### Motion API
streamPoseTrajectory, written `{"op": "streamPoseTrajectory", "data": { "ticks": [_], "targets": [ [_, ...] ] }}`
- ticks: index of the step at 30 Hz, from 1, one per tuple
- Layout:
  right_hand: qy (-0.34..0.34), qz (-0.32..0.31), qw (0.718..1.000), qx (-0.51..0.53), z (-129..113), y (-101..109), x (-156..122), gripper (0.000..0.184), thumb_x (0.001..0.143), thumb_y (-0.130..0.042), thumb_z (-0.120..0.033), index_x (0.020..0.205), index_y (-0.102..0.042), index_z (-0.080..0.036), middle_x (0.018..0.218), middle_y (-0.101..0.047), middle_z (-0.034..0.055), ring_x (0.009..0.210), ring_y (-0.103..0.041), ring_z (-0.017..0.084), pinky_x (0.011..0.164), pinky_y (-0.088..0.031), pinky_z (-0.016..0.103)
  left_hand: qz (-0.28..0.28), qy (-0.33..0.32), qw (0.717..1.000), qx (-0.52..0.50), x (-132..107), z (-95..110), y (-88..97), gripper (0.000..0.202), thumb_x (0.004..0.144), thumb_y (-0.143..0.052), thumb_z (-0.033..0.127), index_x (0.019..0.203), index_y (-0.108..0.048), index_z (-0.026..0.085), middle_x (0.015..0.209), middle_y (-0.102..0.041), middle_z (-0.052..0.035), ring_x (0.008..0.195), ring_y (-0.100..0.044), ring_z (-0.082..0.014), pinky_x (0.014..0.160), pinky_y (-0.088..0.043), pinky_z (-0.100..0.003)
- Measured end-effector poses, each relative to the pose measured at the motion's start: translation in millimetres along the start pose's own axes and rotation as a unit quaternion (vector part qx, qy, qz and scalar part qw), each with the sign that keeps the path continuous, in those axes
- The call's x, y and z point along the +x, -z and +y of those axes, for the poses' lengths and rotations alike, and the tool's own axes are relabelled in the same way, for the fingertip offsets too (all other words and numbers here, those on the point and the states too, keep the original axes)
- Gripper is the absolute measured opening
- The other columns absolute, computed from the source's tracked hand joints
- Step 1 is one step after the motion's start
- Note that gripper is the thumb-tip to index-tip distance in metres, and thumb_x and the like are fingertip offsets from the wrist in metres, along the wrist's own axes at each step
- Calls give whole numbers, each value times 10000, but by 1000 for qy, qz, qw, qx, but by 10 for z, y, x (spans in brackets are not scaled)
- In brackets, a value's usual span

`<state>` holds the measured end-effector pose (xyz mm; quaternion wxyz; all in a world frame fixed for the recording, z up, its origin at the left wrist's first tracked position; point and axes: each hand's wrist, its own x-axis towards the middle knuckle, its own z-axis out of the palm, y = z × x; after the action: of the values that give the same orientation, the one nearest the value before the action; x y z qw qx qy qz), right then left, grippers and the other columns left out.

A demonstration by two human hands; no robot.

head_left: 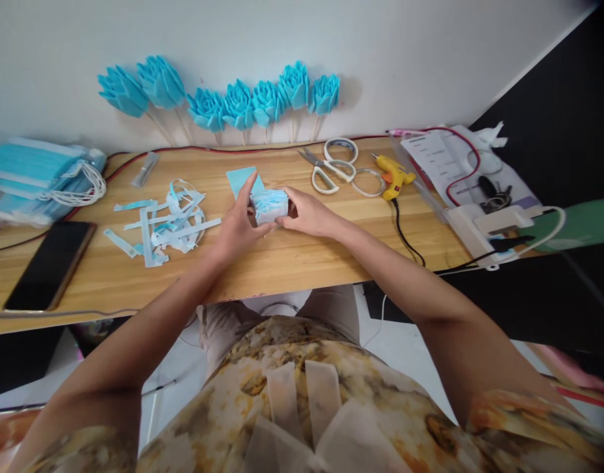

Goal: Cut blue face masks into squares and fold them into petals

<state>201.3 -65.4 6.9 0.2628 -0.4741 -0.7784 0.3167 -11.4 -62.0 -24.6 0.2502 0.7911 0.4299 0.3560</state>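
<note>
Both my hands meet at the middle of the wooden table [292,256]. My left hand [238,226] and my right hand [309,211] pinch a small folded wad of light blue mask fabric [269,204] from either side, fingers closed on it. A flat blue fabric piece [238,179] lies just behind the wad. Left of my left hand sits a pile of cut mask strips and ear loops [164,223].
Several blue fabric roses on sticks [242,105] lean on the wall. A stack of face masks [40,177] and a phone [52,263] lie at left. Scissors [324,172], tape rolls [367,182], a yellow glue gun [393,176] and a power strip [489,230] lie at right.
</note>
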Motion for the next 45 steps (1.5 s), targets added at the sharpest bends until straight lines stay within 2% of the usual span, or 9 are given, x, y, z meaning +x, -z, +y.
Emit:
{"op": "streamPoseTrajectory", "data": {
  "ticks": [10, 18, 21, 25, 29, 33, 35, 41, 45],
  "targets": [
    [11, -19, 1000, 16, -18, -14, 56, 513, 733, -709, -333, 1208, -608, -167, 1167, -712, 114, 973, -643, 239, 841, -482, 344, 9, -18, 1000, 17, -3, -76, 95, 981, 801, -805, 485, 1612, -303, 254, 1199, -701, -103, 862, -635, -189, 862, -548, -367],
    [21, 5, 998, 57, -4, -108, 74, 392, 729, -638, -249, 1112, -608, -175, 1063, -716, 74, 903, -631, 202, 813, -484, 324, -22, 25, 999, 20, -1, 11, 32, 844, 825, -763, 336, 1569, -382, 227, 1246, -676, -115, 1077, -681, -275, 967, -544, -423],
    [24, -1, 996, 83, 24, -121, 76, 393, 739, -658, -259, 1121, -614, -176, 1060, -716, 67, 909, -644, 198, 832, -509, 332, -18, 46, 999, 0, -13, 27, 32, 782, 819, -756, 331, 1524, -437, 217, 1196, -688, -105, 995, -687, -247, 901, -560, -393],
    [7, -5, 993, 115, 56, -106, 28, 502, 782, -683, -295, 1267, -599, -198, 1214, -701, 87, 1003, -661, 207, 881, -549, 356, -1, 63, 998, -31, -51, 36, 53, 720, 805, -765, 344, 1464, -502, 219, 1134, -700, -83, 821, -651, -186, 723, -547, -317],
    [20, 11, 998, 66, 89, -65, -44, 586, 830, -667, -280, 1404, -566, -222, 1319, -666, 114, 1096, -658, 235, 961, -552, 416, -9, 78, 996, -38, -71, 85, 87, 584, 809, -741, 331, 1358, -593, 199, 1150, -711, -72, 741, -606, -145, 693, -524, -291],
    [59, 17, 998, -21, 134, -78, -62, 793, 819, -729, -377, 1534, -439, -193, 1500, -563, 173, 1360, -539, 330, 1148, -427, 535, -13, 116, 992, -51, -70, 124, 102, 530, 784, -761, 394, 1257, -657, 180, 923, -714, -26, 638, -541, -126, 639, -479, -277],
    [75, 2, 996, -46, 152, -129, -45, 899, 797, -754, -411, 1577, -361, -194, 1549, -520, 181, 1420, -482, 370, 1180, -373, 592, -14, 135, 989, -50, -69, 124, 98, 521, 770, -769, 403, 1226, -671, 170, 848, -691, -14, 653, -552, -140, 651, -476, -284],
    [87, -27, 993, -81, 163, -301, 5, 886, 825, -708, -401, 1599, -334, -186, 1619, -444, 185, 1484, -412, 405, 1242, -246, 657, 1, 111, 991, -73, -73, 119, 75, 411, 751, -766, 312, 1130, -703, 166, 1026, -734, -71, 917, -664, -225, 848, -519, -349],
    [61, -18, 998, -13, 146, -278, -14, 974, 806, -727, -389, 1638, -261, -194, 1603, -472, 172, 1489, -434, 356, 1242, -300, 590, 23, 123, 986, -110, -69, 144, 64, 307, 770, -750, 299, 1042, -721, 158, 949, -739, -52, 882, -662, -214, 833, -517, -340]
  ]
}}
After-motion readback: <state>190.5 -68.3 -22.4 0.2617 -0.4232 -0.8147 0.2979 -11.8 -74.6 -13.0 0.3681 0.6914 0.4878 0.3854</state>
